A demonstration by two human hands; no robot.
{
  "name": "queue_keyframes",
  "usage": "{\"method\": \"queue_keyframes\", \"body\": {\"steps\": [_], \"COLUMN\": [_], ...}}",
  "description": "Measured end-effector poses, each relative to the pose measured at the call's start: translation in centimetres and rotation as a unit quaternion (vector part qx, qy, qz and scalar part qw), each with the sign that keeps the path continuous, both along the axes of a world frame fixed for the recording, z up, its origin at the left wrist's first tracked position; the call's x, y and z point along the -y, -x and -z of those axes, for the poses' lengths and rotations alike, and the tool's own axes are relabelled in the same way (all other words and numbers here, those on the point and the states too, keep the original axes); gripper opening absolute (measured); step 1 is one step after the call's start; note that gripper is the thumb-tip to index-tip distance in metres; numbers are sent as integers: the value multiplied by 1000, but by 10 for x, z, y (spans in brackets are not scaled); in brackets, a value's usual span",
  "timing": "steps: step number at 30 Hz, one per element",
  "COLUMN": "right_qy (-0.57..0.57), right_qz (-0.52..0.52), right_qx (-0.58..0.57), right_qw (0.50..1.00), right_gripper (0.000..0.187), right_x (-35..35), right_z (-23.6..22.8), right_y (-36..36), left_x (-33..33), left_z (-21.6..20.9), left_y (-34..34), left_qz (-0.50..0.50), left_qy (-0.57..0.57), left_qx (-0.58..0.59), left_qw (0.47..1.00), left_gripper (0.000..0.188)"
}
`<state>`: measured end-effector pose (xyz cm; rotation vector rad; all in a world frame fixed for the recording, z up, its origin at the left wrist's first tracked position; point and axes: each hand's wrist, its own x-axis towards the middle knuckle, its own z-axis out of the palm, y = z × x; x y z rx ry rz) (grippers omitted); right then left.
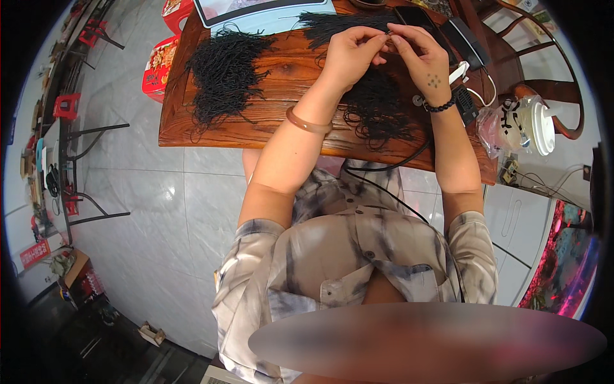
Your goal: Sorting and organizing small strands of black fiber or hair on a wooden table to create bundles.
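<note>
Above the far part of the wooden table, my left hand (352, 59) and my right hand (423, 61) meet at the fingertips. Both are closed in a pinch on a small dark bit that looks like black cord (388, 30); its exact shape is hidden by the fingers. Below the hands lies a loose bunch of thin black cords (377, 112), spread toward the table's near edge. A second bundle of black cords (314, 25) lies behind my left hand. On the left side of the table sits a large tangled pile of black cords (224, 80).
The wooden table (281, 96) also bears a white-edged tray (268, 16), a dark phone (416, 22), a black box-shaped device (464, 41) and a white cable (491, 93). A lidded cup (534, 127) in plastic stands at the right edge. Red boxes (160, 67) stand left of the table.
</note>
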<state>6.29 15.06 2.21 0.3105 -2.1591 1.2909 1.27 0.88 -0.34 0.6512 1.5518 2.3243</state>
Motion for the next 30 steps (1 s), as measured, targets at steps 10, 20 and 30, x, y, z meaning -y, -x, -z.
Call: {"method": "queue_keyframes", "body": {"steps": [10, 20, 30], "right_qy": [-134, -203, -453], "right_qz": [43, 56, 99], "right_qx": [-55, -60, -106], "right_qw": [988, 976, 880], "right_gripper": [21, 24, 11], "right_x": [4, -4, -10], "right_z": [-3, -10, -11], "right_y": [-2, -3, -7], "left_x": [0, 5, 3], "left_z": [-3, 6, 7], "left_y": [-2, 4, 3], "left_qz": [-17, -185, -201], "left_qy": [16, 229, 282], "left_qx": [2, -362, -470], "left_qw": [1000, 885, 812], "left_gripper": [16, 14, 10]}}
